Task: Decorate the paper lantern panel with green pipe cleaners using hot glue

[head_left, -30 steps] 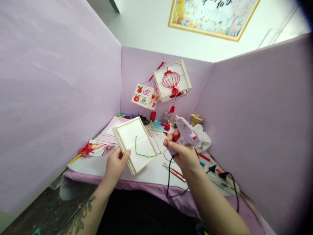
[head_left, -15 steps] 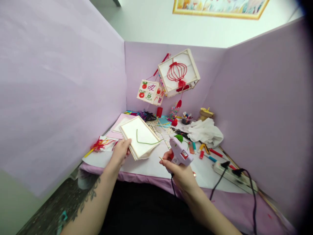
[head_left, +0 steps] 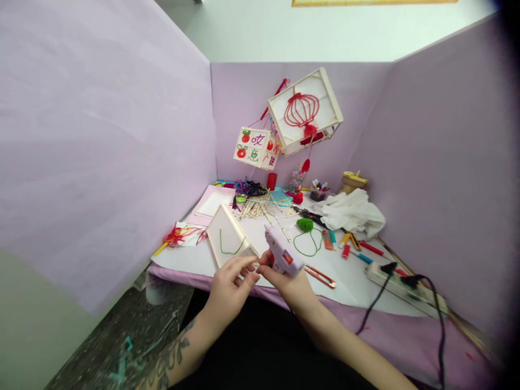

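Observation:
My right hand is wrapped round a pale lilac glue gun, below the middle of the table. Close by, my left hand has its thumb and fingers pinched together at the right fingertips; whatever lies between them is too small to make out. Just beyond the left hand, a white-panelled wooden frame box rests tilted on the table. A bent green yarn strand lies on its panel. To the right sits a green yarn ball with a loose loop, and nearer, an orange slim tool.
Two decorated lanterns, a large one and a small one, hang at the back. Crumpled white cloth, several markers and a power strip with black cords occupy the right. Red yarn lies left, wooden sticks behind.
My left hand has let go of the frame box, which now rests on the table, and moved right to meet my right hand's fingertips. The glue gun stays in my right hand.

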Demonstrator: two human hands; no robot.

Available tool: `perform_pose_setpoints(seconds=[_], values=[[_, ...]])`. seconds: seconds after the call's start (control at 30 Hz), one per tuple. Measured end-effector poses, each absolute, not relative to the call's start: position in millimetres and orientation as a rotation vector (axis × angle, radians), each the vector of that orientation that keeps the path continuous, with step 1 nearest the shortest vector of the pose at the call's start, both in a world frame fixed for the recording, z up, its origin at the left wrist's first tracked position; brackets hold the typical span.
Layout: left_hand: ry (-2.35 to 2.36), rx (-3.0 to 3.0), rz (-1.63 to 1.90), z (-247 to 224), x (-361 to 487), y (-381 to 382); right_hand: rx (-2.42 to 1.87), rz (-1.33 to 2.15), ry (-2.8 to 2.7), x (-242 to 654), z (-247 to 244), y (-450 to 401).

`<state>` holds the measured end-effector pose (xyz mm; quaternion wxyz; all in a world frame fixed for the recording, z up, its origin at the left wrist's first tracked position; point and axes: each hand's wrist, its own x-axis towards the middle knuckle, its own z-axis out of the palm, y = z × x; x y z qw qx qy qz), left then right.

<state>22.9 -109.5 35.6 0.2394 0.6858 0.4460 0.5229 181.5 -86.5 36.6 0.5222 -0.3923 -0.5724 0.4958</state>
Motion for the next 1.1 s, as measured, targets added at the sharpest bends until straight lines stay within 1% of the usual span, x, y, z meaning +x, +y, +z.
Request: perform_pose_setpoints(seconds=[0.13, 0.23, 0.33, 0.4, 0.47, 0.63, 0.93, 1.1], values=[[1.301, 1.891, 1.562, 31.8, 22.0, -116.5, -0.949, 1.128, -1.52, 175.5, 36.3, -92.2], [1.361, 1.853, 1.802, 34.6, 13.8, -122.1, -1.041, 1.016, -1.615, 178.2, 40.5, -90.4], [1.29, 2.188, 1.944, 47.7, 12.8, -132.7, -1.13, 0.962, -1.651, 180.5, 44.7, -86.6], [1.155, 2.462, 1.907, 58.5, 16.9, -138.8, -1.156, 0.97, -1.632, 180.0, 45.7, -84.6], [1.064, 2.585, 1.881, 67.0, 22.5, -141.8, -1.179, 0.994, -1.593, 178.9, 45.5, -83.3], [1.078, 2.755, 1.813, 70.0, 30.2, -136.7, -1.21, 1.065, -1.509, 179.1, 45.1, -81.7], [1.125, 2.86, 1.744, 63.0, 31.4, -128.7, -1.187, 1.042, -1.512, 177.1, 43.0, -82.4], [1.149, 2.855, 1.658, 65.0, 32.0, -126.9, -1.234, 0.946, -1.562, 179.3, 40.0, -81.8]])
